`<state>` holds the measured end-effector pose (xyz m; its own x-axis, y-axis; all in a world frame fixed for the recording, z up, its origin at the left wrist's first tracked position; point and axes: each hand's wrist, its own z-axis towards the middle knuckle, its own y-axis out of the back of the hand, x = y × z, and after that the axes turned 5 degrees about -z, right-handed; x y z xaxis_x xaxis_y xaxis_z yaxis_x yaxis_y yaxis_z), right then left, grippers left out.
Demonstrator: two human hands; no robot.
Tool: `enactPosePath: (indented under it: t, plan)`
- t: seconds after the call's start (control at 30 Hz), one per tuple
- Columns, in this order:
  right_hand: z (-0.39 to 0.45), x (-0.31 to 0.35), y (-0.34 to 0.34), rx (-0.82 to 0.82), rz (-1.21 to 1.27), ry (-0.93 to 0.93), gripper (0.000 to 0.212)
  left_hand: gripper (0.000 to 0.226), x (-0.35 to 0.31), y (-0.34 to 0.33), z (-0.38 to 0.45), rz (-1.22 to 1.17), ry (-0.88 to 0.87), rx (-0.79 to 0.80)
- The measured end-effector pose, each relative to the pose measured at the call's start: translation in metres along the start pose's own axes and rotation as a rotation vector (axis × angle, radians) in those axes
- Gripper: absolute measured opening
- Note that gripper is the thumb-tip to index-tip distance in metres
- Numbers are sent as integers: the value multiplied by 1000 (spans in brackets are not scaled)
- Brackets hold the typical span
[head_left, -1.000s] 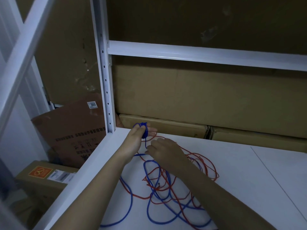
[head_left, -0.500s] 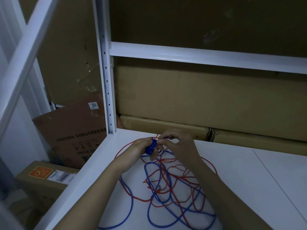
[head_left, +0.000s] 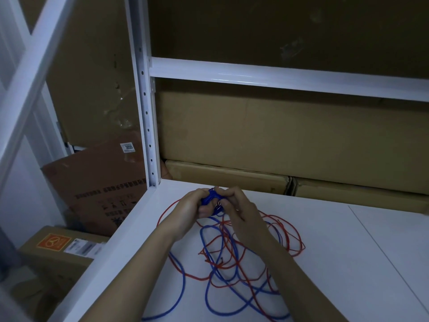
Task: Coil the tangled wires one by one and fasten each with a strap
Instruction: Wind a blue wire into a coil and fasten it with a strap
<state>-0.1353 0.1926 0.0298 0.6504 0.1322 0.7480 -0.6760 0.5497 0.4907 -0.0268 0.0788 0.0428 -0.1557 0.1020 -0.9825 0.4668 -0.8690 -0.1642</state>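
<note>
A small coil of blue wire (head_left: 210, 198) is held between both hands near the shelf's back left corner. My left hand (head_left: 191, 206) grips the coil from the left with curled fingers. My right hand (head_left: 234, 205) pinches the blue wire on the coil's right side. The rest of the blue wire (head_left: 183, 278) trails down into loose loops on the white shelf board (head_left: 348, 252), tangled with a thin red wire (head_left: 291, 240). No strap is visible.
A white perforated upright post (head_left: 145, 112) stands at the shelf's back left corner, with a white crossbeam (head_left: 278, 76) above. Cardboard boxes (head_left: 267, 145) line the back. More boxes (head_left: 92, 194) lie on the floor to the left, below the shelf edge.
My right hand rose from the tangle on the board to the coil and now pinches it. Both hands shifted slightly right and nearer, and the coil looks thicker.
</note>
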Motion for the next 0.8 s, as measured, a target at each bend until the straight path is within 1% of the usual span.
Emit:
enactPosePath:
  t: [0.13,0.23,0.3,0.43,0.5,0.6,0.63,0.73,0.77,0.8]
  plan:
    - [-2,6,-8,-73,-66,-7,18,38,1,-4,2,-128,47,-45]
    - [-5,8,-10,-178,-9,-13,24,41,3,-6,2,-129,38,-14]
    - [-4,9,-10,-249,13,-42,30,42,4,-7,2,-51,12,-3]
    - [-2,12,-11,-342,54,-113,33,34,0,-11,7,203,-72,-160]
    - [-1,11,-13,-396,46,-101,34,30,-3,-15,8,270,-115,-206]
    - [-2,11,-15,-434,41,-65,36,28,-7,-12,6,447,-147,-217]
    - [-2,11,-15,-432,46,-58,37,29,-7,-9,7,439,-139,-207]
    - [1,9,-11,-451,83,-59,34,28,-11,-7,12,245,-70,-205]
    - [2,9,-9,-467,97,-60,33,32,-11,-6,16,191,-34,-239]
    - [4,9,-6,-482,104,-57,33,41,-12,-7,19,146,-4,-277]
